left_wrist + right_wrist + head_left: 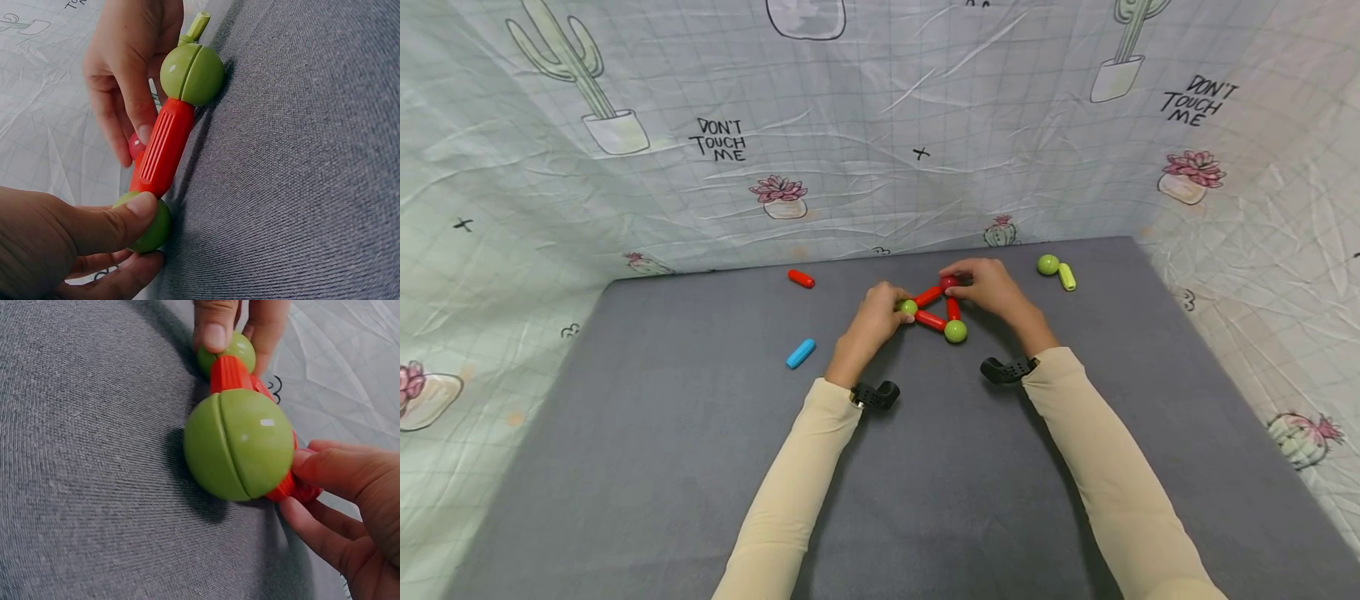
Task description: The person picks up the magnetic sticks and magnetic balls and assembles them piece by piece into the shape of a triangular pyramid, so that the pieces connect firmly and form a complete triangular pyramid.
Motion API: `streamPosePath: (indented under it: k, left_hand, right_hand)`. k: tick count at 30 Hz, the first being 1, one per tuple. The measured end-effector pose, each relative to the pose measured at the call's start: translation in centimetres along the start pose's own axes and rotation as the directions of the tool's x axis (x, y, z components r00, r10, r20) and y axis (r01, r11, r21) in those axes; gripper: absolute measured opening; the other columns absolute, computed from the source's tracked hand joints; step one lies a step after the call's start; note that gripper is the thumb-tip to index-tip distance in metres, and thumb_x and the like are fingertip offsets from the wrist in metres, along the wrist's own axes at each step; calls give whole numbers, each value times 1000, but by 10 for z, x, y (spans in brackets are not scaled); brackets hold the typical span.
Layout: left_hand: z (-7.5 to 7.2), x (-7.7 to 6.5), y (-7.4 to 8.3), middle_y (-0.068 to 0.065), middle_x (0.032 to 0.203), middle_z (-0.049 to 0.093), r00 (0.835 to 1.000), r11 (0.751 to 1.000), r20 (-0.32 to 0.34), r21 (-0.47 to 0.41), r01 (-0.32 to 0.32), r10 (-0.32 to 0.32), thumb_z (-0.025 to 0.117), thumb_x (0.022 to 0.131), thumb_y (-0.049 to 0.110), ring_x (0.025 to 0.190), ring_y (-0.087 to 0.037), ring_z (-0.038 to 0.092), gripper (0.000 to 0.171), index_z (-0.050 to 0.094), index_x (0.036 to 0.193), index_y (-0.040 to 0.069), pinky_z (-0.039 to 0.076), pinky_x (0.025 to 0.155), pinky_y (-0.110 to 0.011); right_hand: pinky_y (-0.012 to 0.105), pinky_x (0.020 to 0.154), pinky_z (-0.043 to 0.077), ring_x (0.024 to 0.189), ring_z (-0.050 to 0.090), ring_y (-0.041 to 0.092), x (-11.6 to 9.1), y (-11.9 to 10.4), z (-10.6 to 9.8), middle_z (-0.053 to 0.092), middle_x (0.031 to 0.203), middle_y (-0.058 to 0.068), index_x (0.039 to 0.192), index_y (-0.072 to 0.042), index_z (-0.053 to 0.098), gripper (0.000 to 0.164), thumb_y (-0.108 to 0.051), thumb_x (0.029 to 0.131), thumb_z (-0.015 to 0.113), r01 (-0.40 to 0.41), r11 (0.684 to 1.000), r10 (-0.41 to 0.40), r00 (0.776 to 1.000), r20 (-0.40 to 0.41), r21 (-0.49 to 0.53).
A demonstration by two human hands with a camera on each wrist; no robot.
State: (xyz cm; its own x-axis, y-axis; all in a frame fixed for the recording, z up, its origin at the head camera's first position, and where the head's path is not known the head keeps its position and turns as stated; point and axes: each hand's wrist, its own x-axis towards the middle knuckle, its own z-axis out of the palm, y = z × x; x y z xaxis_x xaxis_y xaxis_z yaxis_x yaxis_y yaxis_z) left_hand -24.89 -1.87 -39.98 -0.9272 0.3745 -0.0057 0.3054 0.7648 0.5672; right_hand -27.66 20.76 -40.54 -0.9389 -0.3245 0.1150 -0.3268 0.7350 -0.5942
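A triangle of three red rods (931, 321) joined by balls at its corners lies on the grey surface. My left hand (874, 315) pinches the green ball (156, 228) at the left corner between thumb and fingers. At the far corner, my right hand (991, 287) grips the red ball (949, 283), partly hidden by the fingers. Neither hand touches the front green ball (240, 447), which has a groove round its middle and two red rods meeting at it.
To the left lie a loose red rod (801, 278) and a blue rod (801, 353). Beyond my right hand are another green ball (1048, 265) and a yellow-green rod (1067, 277). A printed cloth (865, 125) hangs behind the table (662, 467) and along its sides.
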Motion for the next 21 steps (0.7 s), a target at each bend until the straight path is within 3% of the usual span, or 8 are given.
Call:
streamPosePath:
  k: [6, 14, 21]
  left_hand:
    - [1, 1, -1, -16, 121, 70, 1000, 1000, 7, -13, -3, 3, 77, 90, 12, 113, -29, 63, 36, 72, 124, 0, 52, 95, -39]
    - [0, 1, -1, -16, 119, 71, 1000, 1000, -5, -25, -5, 5, 77, 90, 11, 111, -29, 64, 35, 73, 123, 0, 52, 94, -39]
    - [1, 1, 2, -17, 119, 70, 1000, 1000, 1, -21, 18, -18, 77, 90, 12, 111, -29, 63, 35, 73, 122, 0, 52, 93, -39]
  right_hand:
    - [47, 92, 52, 112, 65, 31, 4, -2, 2, 72, 122, 13, 128, -9, 72, 38, -14, 92, 78, -16, 1000, 16, 999, 38, -13]
    - [35, 71, 48, 94, 63, 26, 3, -8, 1, 71, 122, 16, 134, -8, 67, 48, -16, 88, 81, -47, 998, 50, 995, 86, -37]
    - [33, 70, 47, 93, 62, 26, 1, -9, 0, 71, 123, 15, 133, -8, 68, 46, -16, 89, 80, -78, 997, 80, 993, 83, -18]
